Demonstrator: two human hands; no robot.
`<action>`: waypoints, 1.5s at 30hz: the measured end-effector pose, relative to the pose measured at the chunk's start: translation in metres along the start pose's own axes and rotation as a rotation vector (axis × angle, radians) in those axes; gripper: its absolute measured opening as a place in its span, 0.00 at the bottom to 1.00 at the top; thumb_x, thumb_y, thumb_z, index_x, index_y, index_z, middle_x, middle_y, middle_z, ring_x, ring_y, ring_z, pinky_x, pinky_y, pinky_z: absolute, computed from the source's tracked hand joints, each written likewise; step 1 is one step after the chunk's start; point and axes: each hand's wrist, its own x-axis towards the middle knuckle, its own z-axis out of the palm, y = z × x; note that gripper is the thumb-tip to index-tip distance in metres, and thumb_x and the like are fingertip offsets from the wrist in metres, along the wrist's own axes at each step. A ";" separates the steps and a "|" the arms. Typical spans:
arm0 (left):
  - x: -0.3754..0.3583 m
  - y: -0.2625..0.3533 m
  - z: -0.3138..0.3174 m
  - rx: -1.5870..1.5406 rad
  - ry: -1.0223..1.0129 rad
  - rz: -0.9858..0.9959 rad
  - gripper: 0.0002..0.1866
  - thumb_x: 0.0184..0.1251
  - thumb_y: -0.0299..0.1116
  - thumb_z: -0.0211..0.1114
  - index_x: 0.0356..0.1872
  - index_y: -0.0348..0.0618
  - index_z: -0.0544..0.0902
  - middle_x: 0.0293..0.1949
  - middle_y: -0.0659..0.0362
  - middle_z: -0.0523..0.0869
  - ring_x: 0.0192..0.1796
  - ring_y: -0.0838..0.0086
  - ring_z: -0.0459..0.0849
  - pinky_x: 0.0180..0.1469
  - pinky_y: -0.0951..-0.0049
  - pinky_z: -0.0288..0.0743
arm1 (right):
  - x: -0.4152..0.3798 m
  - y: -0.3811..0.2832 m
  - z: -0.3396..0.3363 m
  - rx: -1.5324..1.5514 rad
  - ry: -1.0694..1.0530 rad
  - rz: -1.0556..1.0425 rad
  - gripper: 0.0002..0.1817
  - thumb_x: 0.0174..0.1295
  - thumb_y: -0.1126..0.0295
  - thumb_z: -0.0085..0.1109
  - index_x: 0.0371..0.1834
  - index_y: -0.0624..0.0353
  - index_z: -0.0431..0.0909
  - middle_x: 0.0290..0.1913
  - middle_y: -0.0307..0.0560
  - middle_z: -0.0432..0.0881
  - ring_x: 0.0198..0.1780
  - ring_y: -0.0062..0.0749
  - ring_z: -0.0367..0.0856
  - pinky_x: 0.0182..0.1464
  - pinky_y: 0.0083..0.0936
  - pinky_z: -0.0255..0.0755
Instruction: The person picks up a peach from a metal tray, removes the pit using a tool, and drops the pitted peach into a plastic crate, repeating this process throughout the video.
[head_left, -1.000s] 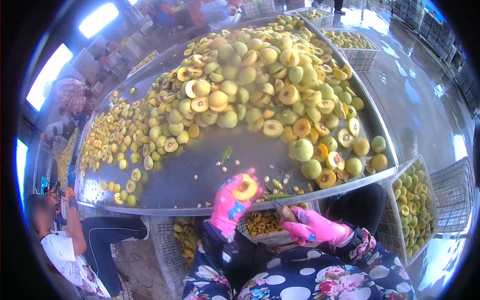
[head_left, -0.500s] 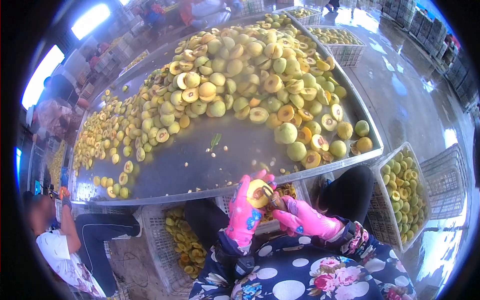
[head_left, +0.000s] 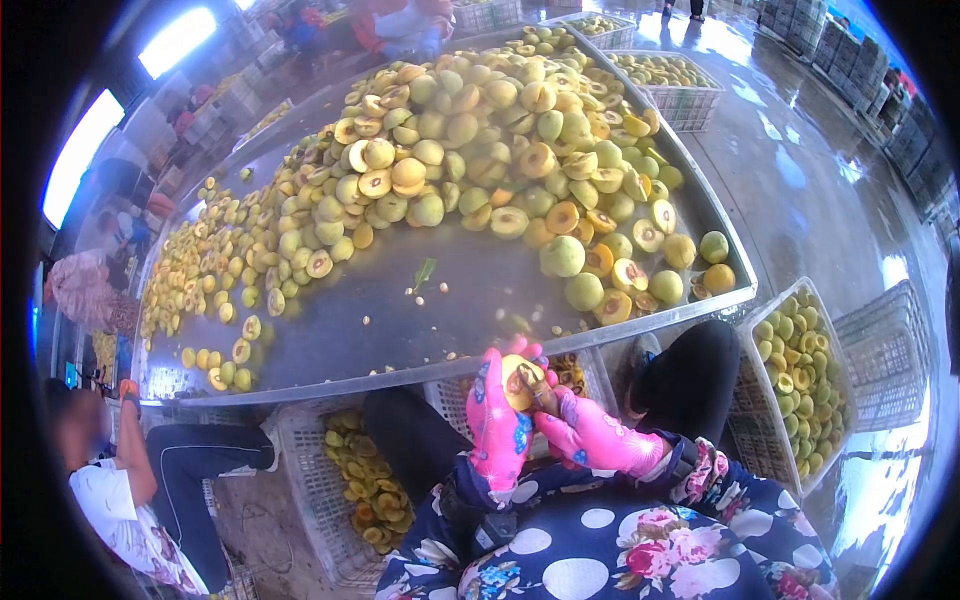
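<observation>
My left hand [head_left: 494, 424], in a pink patterned glove, grips a yellow peach half [head_left: 514, 392] with its cut side turned toward my right hand. Gloved the same way, my right hand [head_left: 602, 438] is closed round a small pitting tool [head_left: 544, 397] with a brownish handle. The tool's tip meets the cut face at the pit hollow; its exact shape is partly hidden by the fingers. Both hands are in front of the near rim of a metal table [head_left: 440, 374], above a crate [head_left: 600, 386] holding fruit pieces.
A large heap of halved and whole peaches [head_left: 450, 150] covers much of the table. A crate of halves [head_left: 800, 380] stands right, beside stacked crates [head_left: 880, 350]. Another crate [head_left: 305, 470] is at lower left. A co-worker [head_left: 130, 480] sits at far left.
The view has shifted slightly. The tool has turned a little against the peach half, and both hands keep their grip. A person in the left background has changed posture.
</observation>
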 end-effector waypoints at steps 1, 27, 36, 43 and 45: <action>0.000 -0.002 -0.001 -0.006 -0.007 0.005 0.21 0.71 0.46 0.45 0.51 0.40 0.74 0.44 0.53 0.79 0.37 0.66 0.79 0.40 0.64 0.77 | 0.000 0.002 0.000 -0.007 -0.009 -0.003 0.08 0.68 0.66 0.43 0.44 0.58 0.63 0.20 0.34 0.69 0.16 0.17 0.67 0.18 0.16 0.61; 0.020 -0.028 -0.031 -0.124 -0.133 0.006 0.20 0.70 0.45 0.49 0.42 0.35 0.78 0.36 0.50 0.82 0.34 0.65 0.82 0.34 0.69 0.79 | 0.002 0.014 -0.013 0.768 -0.466 0.300 0.17 0.67 0.57 0.44 0.32 0.61 0.71 0.12 0.32 0.64 0.11 0.17 0.62 0.13 0.14 0.56; -0.010 0.087 -0.121 0.967 0.420 0.645 0.18 0.67 0.40 0.56 0.43 0.32 0.79 0.35 0.52 0.84 0.37 0.71 0.83 0.36 0.76 0.76 | 0.019 0.077 -0.037 -0.187 -0.174 0.428 0.15 0.65 0.58 0.48 0.33 0.59 0.67 0.19 0.36 0.69 0.16 0.19 0.68 0.16 0.18 0.61; 0.040 0.133 -0.095 1.422 0.240 0.516 0.16 0.64 0.38 0.60 0.41 0.33 0.79 0.28 0.57 0.82 0.32 0.77 0.79 0.35 0.75 0.71 | 0.026 0.055 -0.041 -0.107 -0.267 0.385 0.16 0.65 0.55 0.49 0.36 0.58 0.65 0.21 0.36 0.70 0.16 0.18 0.68 0.16 0.17 0.62; 0.086 0.128 -0.057 1.636 0.084 0.629 0.15 0.64 0.37 0.60 0.43 0.34 0.79 0.31 0.55 0.84 0.33 0.76 0.80 0.35 0.75 0.72 | 0.025 0.068 -0.045 -0.047 -0.273 0.359 0.16 0.64 0.55 0.51 0.38 0.57 0.65 0.21 0.35 0.69 0.16 0.16 0.67 0.16 0.15 0.62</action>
